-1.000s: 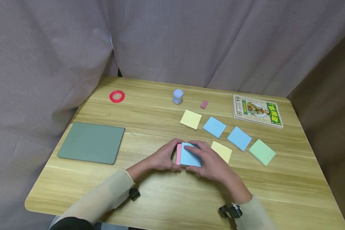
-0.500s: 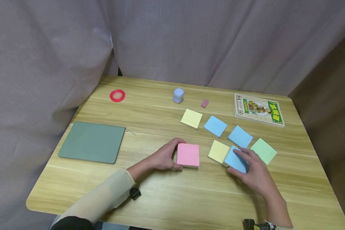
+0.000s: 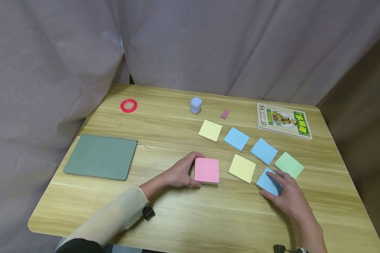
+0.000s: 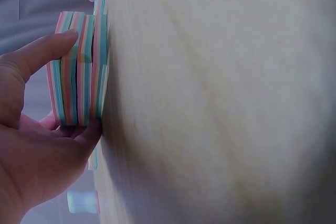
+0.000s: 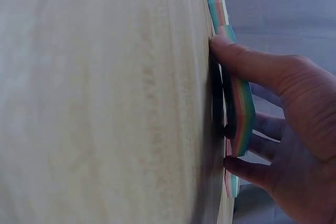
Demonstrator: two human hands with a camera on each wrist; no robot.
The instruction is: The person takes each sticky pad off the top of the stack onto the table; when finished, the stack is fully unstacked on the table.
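Note:
My left hand (image 3: pixel 183 171) holds a stack of sticky note pads (image 3: pixel 207 170) with a pink top sheet, thumb and fingers on its sides. The left wrist view shows several striped pads (image 4: pixel 79 85) layered in that stack. To the right, my right hand (image 3: pixel 289 196) pinches a blue-topped sticky note pad (image 3: pixel 269 181) by its edges, low over the table. The right wrist view shows this pad's coloured layers (image 5: pixel 242 114) between thumb and fingers. Close by lie a yellow pad (image 3: pixel 242 168), a green pad (image 3: pixel 289 164) and a blue pad (image 3: pixel 264 151).
Farther back lie another yellow pad (image 3: pixel 210 130) and blue pad (image 3: pixel 236 138), a pink eraser-like block (image 3: pixel 225 114) and a pale blue cylinder (image 3: pixel 195 105). A red ring (image 3: pixel 128 105) and a green notebook (image 3: pixel 101 157) are on the left, an illustrated booklet (image 3: pixel 284 121) at back right.
My right hand has taken the blue-topped pad off the stack and moved it right, past the yellow pad. Pink now tops the stack. My left hand stays in place.

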